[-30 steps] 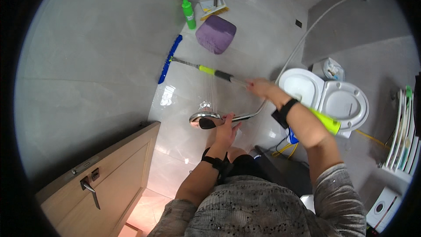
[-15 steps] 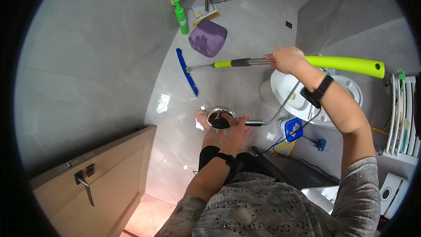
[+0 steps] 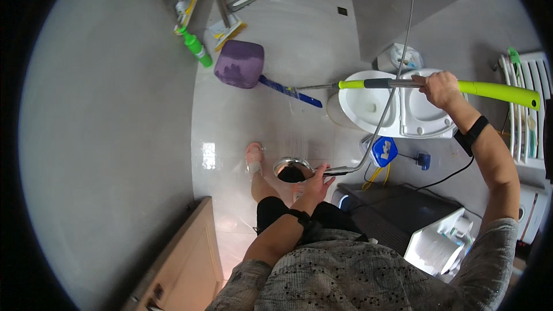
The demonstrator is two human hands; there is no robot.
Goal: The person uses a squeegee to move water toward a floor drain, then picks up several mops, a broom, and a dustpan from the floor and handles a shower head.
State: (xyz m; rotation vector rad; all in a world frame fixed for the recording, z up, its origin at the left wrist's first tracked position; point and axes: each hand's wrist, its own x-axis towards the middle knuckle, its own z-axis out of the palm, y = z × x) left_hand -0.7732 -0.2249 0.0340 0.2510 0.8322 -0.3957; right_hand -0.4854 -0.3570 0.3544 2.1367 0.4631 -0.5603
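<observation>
Where the pale grey floor (image 3: 288, 29) fills the middle of the frame, the white toilet (image 3: 423, 112) stands right of centre, its lid raised. Across it, in the picture, runs the squeegee (image 3: 377, 83), its long axis nearly level from the centre of the frame to the right edge, with the thick lime-green handle end (image 3: 500, 91) outermost. The purple stool (image 3: 239, 63) sits in the upper middle, left of the toilet. At the squeegee's left end, the blue blade (image 3: 302, 97) slants down to the right; its upper tip meets the stool's lower right edge in the view, though I cannot tell whether they touch. The shower head (image 3: 292, 170) lies below the blade, near the centre of the frame, its handle pointing right and its grey hose (image 3: 377, 129) climbing to the upper edge, crossing the line of the pole.

The right hand (image 3: 442, 88) is closed around the metal pole just inside the green end, so the blade lies well off to its left. The left hand (image 3: 315, 184), lower centre, curls loosely round the shower head's handle, some fingers partly extended; seen in the frame, it is nearer the blade than the right one.
</observation>
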